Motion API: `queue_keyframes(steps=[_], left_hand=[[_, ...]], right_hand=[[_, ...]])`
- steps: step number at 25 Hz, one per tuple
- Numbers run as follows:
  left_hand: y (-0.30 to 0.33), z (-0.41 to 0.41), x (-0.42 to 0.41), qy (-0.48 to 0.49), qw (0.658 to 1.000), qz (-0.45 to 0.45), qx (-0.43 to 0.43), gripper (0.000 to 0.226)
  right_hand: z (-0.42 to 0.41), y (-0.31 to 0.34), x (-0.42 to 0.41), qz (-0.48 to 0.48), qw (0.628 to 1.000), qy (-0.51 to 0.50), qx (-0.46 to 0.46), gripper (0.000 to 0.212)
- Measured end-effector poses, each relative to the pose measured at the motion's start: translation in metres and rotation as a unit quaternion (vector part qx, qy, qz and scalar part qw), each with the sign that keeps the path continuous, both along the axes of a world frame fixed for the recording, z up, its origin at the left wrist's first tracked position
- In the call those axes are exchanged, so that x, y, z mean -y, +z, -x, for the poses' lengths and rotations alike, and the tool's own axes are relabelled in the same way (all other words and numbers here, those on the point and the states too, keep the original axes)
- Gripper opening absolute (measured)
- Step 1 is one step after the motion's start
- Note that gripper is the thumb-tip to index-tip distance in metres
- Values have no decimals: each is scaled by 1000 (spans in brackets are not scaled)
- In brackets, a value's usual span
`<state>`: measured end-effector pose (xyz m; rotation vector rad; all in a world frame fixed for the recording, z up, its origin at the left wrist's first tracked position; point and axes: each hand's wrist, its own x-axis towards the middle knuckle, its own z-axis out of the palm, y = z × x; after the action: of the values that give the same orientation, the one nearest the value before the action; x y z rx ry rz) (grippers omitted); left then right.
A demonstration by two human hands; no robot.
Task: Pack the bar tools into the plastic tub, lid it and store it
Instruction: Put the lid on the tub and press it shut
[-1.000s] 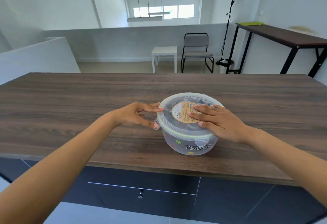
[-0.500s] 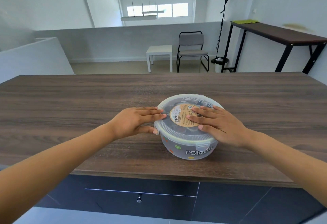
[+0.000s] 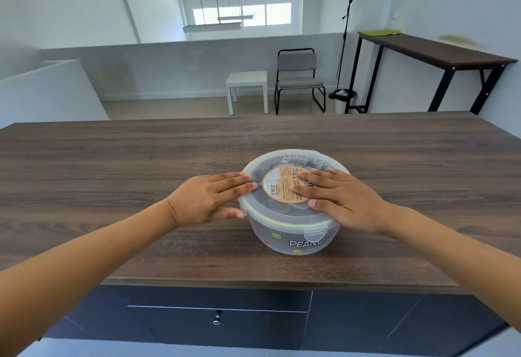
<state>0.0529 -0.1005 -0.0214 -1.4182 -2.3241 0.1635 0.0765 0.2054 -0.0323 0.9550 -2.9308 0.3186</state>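
Observation:
A round translucent plastic tub (image 3: 298, 241) printed "PEANUTS" stands on the dark wood counter (image 3: 112, 173), near its front edge. Its clear lid (image 3: 284, 214) sits on top, with a round tan label (image 3: 277, 187) in the middle and a clip (image 3: 314, 234) folded down at the front. My left hand (image 3: 208, 201) clamps the lid's left rim, fingers flat on top and thumb against the side. My right hand (image 3: 341, 198) lies flat on the lid, fingers spread over the label. Dark shapes show through the lid; I cannot tell what they are.
Below the counter's front edge is a dark drawer with a small metal knob (image 3: 217, 320). Beyond the counter stand a white side table (image 3: 246, 80), a grey chair (image 3: 298, 74) and a tall dark table (image 3: 434, 52) at the right wall.
My left hand has gone from pinching the lid's left clip to lying flat over the rim with the thumb at the side. The right hand stays on the label. The view has shifted slightly.

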Motion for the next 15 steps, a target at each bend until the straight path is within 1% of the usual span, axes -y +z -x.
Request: queue_keyframes(steps=[1,2,3,4,5,6,7,8,9,11,13,15], left_hand=[[3,0,-4,-2,1000,4,-2,61],[5,0,-13,9,1000,-11,9,62],[5,0,-26,39,997,-48,42,61],[5,2,-42,84,986,-102,97,59],[5,7,-61,133,966,-149,165,59],[5,13,-79,187,940,-168,229,59],[5,19,-94,238,918,-162,274,59],[4,25,-105,276,903,-141,296,59],[2,30,-112,304,897,-112,301,60],[-4,35,-116,336,893,-67,291,61],[-9,36,-117,343,894,-62,281,62],[-12,36,-117,344,896,-67,274,62]], right_hand=[[0,1,0,1,1000,-2,3,39],[-1,2,0,3,1000,-4,4,39],[-2,2,-1,4,1000,-4,3,39],[-2,1,-1,5,1000,-2,3,40],[-1,1,-2,12,1000,3,7,42],[2,2,-3,32,999,6,18,43],[8,4,-4,60,998,0,35,45],[16,7,-6,86,995,-18,51,47],[27,10,-8,96,993,-45,59,48],[49,15,-12,62,992,-91,59,51],[67,15,-11,24,992,-99,68,52],[78,13,-8,18,992,-91,84,52]])
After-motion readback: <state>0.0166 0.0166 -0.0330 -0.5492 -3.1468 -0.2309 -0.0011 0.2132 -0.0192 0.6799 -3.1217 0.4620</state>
